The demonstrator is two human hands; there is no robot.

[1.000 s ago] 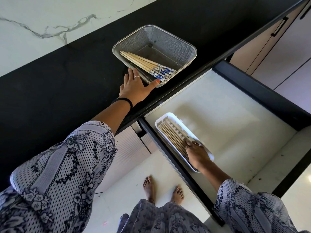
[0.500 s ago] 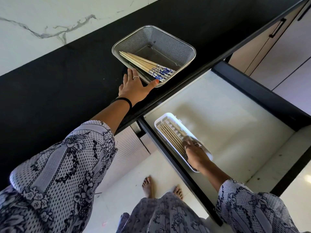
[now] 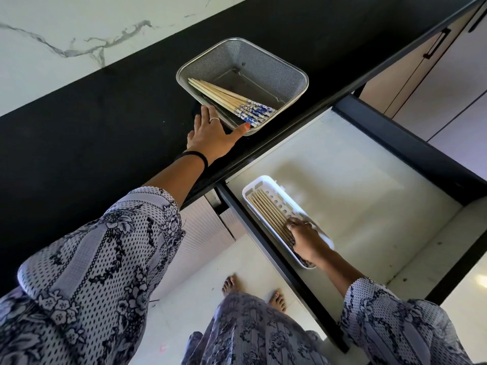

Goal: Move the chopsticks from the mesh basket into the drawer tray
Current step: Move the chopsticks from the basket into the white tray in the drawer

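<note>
A square metal mesh basket (image 3: 266, 64) stands on the black countertop. Inside it lies a bundle of wooden chopsticks (image 3: 224, 97) with blue-and-white patterned ends. My left hand (image 3: 213, 133) rests flat on the counter against the basket's near corner, fingers apart, thumb touching the rim. In the open drawer a white slotted tray (image 3: 266, 184) holds several chopsticks (image 3: 268, 212) laid side by side. My right hand (image 3: 305, 239) lies over the tray's near end, fingertips pressing on those chopsticks; their patterned ends are hidden beneath it.
The pale drawer floor (image 3: 355, 180) is framed by dark walls (image 3: 411, 143). The black countertop (image 3: 92, 122) meets a white marble wall (image 3: 66, 35). Cabinet doors (image 3: 448, 61) with a black handle sit at the right. Bare feet (image 3: 232, 284) stand on the floor below.
Nearly nothing has moved. My right hand has shifted slightly on the chopsticks in the tray. My left hand stays at the basket's corner.
</note>
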